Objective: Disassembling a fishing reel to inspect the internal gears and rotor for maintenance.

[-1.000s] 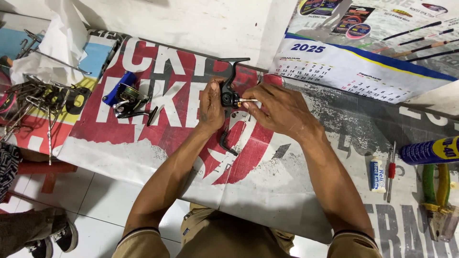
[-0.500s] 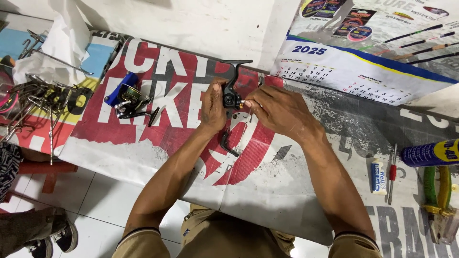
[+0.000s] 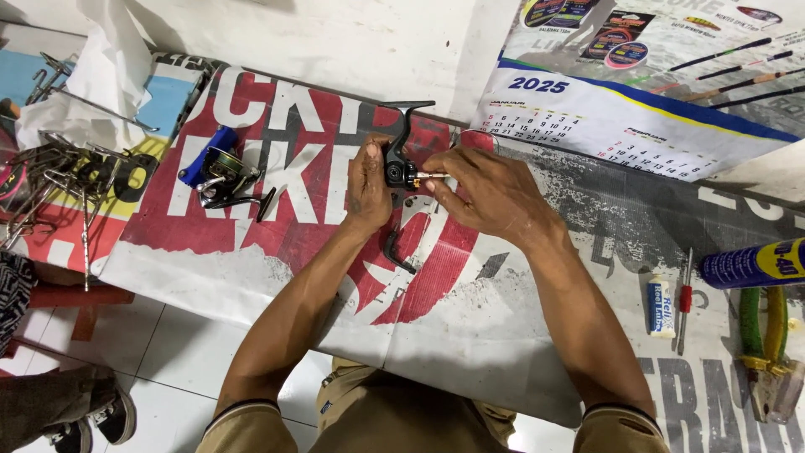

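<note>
Gripping a black reel body (image 3: pixel 394 159), the left hand (image 3: pixel 369 180) steadies it while the right hand (image 3: pixel 486 193) apparently pinches its brass-coloured shaft (image 3: pixel 423 176).

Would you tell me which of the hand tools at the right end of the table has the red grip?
The slim screwdriver, lying between the small white tube and the pliers. The pliers' handles are green and yellow instead.

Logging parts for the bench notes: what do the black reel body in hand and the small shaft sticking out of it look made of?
Reel body: matte black, smooth moulded look; could be painted metal or plastic, cannot tell. The left hand grips it.
Shaft: bright silver sheen, likely bare metal, with a gold-toned collar at its base, perhaps brass or anodised. The right hand pinches it.
</note>
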